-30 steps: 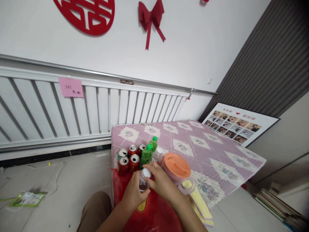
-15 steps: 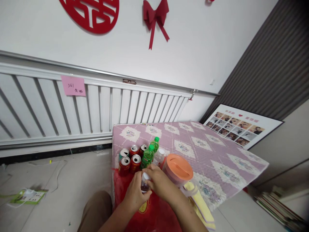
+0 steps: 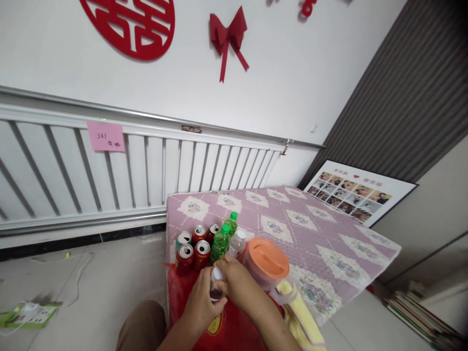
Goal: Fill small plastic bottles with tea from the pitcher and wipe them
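Bottle (image 3: 216, 293) sits between left hand (image 3: 198, 298), clasped round its body, and right hand (image 3: 234, 279), gripping its cap (image 3: 217, 274).

The wall (image 3: 278, 92) is evenly lit; faint shadows are cast beside the bow (image 3: 229, 35); the upper-right corner is darkened, the edges stretched.

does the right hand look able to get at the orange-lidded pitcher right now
Probably yes: the orange-lidded pitcher stands close by the right hand, nothing visibly blocking the way, though that hand would first have to let go of the held white-capped bottle.
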`<state>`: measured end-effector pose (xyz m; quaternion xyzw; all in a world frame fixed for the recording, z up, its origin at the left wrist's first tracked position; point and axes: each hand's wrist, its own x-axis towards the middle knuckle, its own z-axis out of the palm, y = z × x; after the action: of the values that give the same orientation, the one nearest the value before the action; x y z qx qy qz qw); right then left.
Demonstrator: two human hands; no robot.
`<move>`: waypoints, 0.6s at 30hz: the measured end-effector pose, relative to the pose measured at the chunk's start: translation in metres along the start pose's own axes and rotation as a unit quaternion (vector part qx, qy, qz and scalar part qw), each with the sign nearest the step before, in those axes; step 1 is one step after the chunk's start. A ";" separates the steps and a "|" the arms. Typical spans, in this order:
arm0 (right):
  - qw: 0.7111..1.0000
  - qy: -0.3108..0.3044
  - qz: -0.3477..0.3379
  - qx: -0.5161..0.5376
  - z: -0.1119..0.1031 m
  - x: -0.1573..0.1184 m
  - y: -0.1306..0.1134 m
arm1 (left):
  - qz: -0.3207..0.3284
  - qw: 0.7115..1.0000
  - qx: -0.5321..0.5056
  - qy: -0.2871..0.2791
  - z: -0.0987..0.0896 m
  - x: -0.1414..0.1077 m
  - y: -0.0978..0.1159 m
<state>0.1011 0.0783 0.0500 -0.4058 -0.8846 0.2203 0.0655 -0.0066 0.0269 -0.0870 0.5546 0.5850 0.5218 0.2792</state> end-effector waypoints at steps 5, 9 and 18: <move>0.999 0.015 0.051 0.000 0.001 -0.002 -0.005 | 0.011 1.000 -0.015 -0.001 0.003 0.000 -0.004; 0.995 0.041 0.088 0.010 0.008 -0.006 -0.008 | 0.015 0.999 -0.050 0.001 0.007 0.001 -0.018; 0.993 0.060 0.063 0.084 0.017 -0.018 0.000 | 0.009 0.999 -0.039 0.002 0.006 0.006 -0.022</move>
<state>0.1084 0.0594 0.0358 -0.4661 -0.8302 0.2730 0.1381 -0.0103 0.0381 -0.1077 0.5471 0.5600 0.5480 0.2948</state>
